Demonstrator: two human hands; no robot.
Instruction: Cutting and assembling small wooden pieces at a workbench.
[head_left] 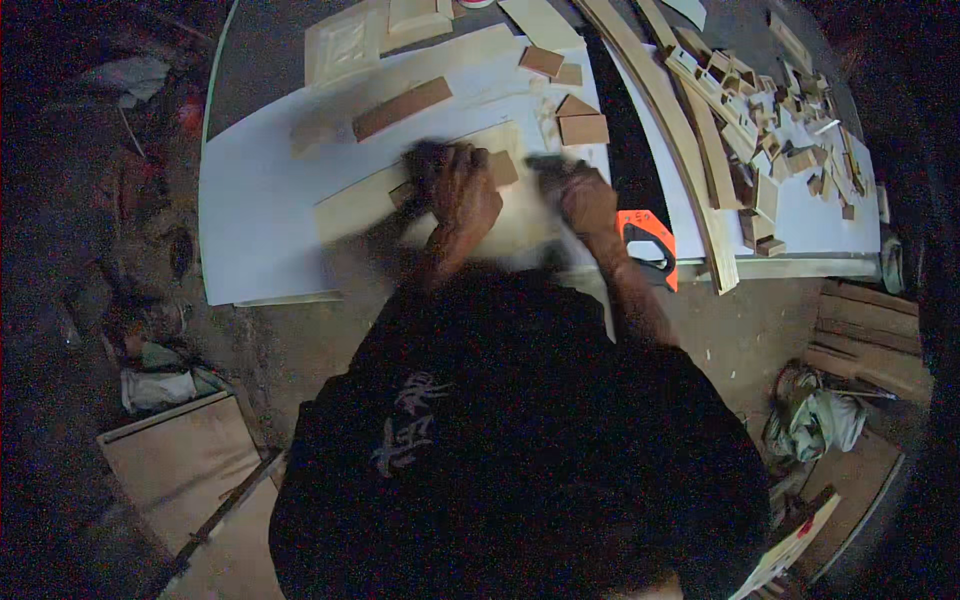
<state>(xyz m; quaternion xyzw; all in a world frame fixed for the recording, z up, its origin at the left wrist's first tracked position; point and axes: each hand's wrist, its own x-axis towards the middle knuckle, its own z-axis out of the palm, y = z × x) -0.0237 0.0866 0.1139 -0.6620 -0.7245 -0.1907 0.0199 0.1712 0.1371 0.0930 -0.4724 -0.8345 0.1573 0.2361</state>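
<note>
My left hand (467, 192) is closed over a short brown wooden strip (505, 168), whose ends show on both sides of the fingers. The strip lies over a pale wooden board (350, 205) on the white-covered table. Further right, my right hand (588, 203) is curled and smeared by motion. A dark shape at its fingers is too blurred to name. An orange-and-black saw handle (648, 250) rests just beside my right wrist. Another brown wooden strip (402, 108) lies beyond my left hand, and small brown wooden blocks (583, 129) sit beyond my right hand.
Long wooden strips (690, 150) run along the table's right part, beside a heap of small wooden offcuts (790, 130). Pale raised panels (342, 45) lie at the back left. Cardboard (185, 450) and a pale green bag (815, 425) are on the floor.
</note>
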